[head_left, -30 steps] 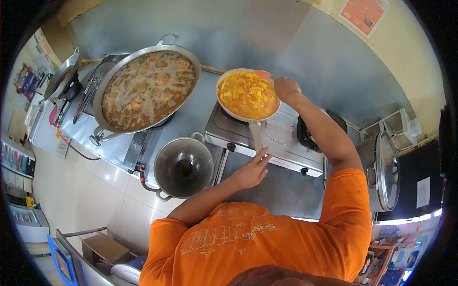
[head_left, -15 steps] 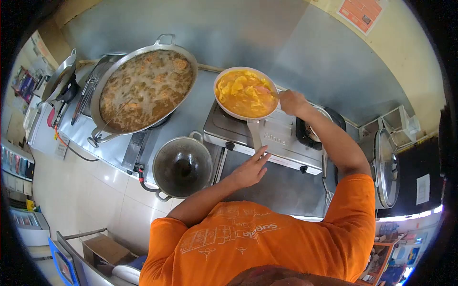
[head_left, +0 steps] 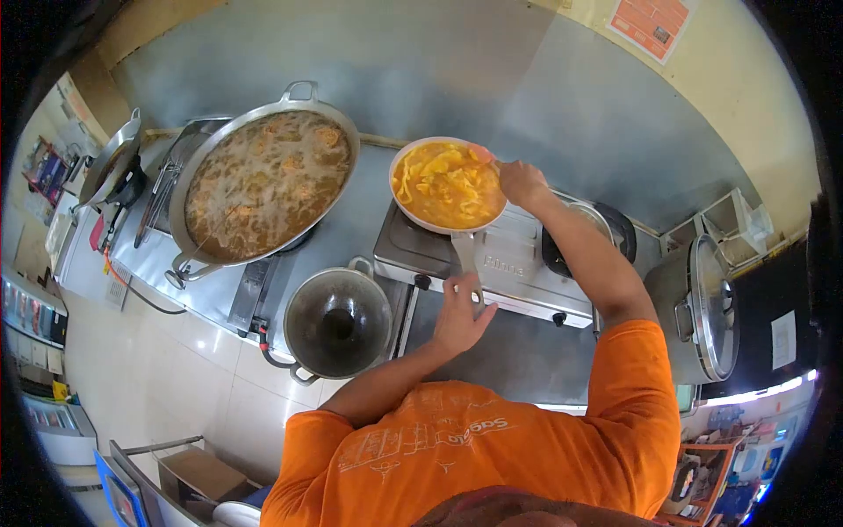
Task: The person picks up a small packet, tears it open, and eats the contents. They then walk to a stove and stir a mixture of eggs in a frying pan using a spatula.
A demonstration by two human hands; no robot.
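A light-rimmed frying pan [head_left: 394,195] sits on the left burner of the gas stove, filled with yellow-orange liquid and soft egg-like pieces [head_left: 446,180]. My left hand [head_left: 458,318] has its fingers curled over the pan's pale handle [head_left: 464,253], while the thumb sticks out to the right of it. At the pan's right rim, my right hand [head_left: 524,183] is closed on a spatula. The reddish spatula head [head_left: 481,153] shows at the far right edge of the food; its grip is mostly hidden in my fist.
A large wok [head_left: 176,211] of bubbling oil with frying pieces stands at the left. Nearer is a dark wok [head_left: 338,321] holding a little liquid. A small pan [head_left: 590,220] sits on the right burner; a tall lidded pot [head_left: 694,307] stands far right.
My left hand has moved from beside the pan handle onto it, its fingers curling. The spatula head has shifted to the pan's far right edge. The view has shifted slightly.
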